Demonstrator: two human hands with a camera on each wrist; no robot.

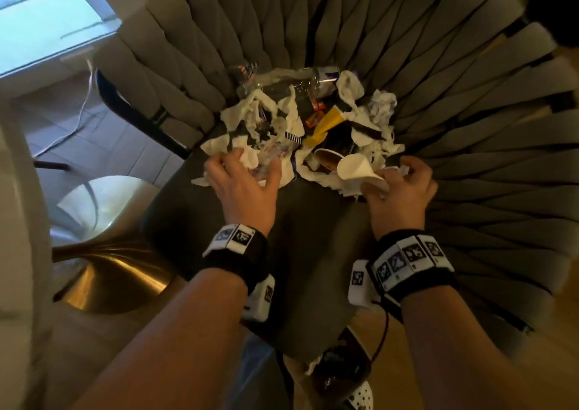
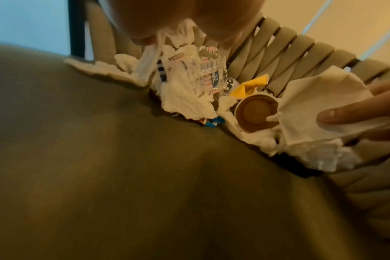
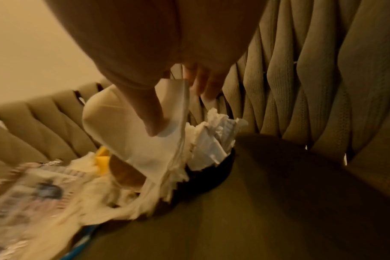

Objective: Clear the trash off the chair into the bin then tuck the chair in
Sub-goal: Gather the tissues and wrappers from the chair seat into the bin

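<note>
A chair with a dark seat and a woven strap back carries a trash pile at the back of the seat: crumpled tissues, clear wrappers, a yellow wrapper, a brown-lined paper cup and a clear bottle. My left hand grips a crumpled tissue at the pile's left front, over a clear printed wrapper. At the pile's right front, my right hand pinches a crushed white paper cup, thumb on top in the right wrist view.
A dark bin-like container with a scrap of tissue stands on the floor below the seat's front edge, beside a white perforated shoe. A gold pedestal base and a white table edge are at the left. A white cable lies on the floor.
</note>
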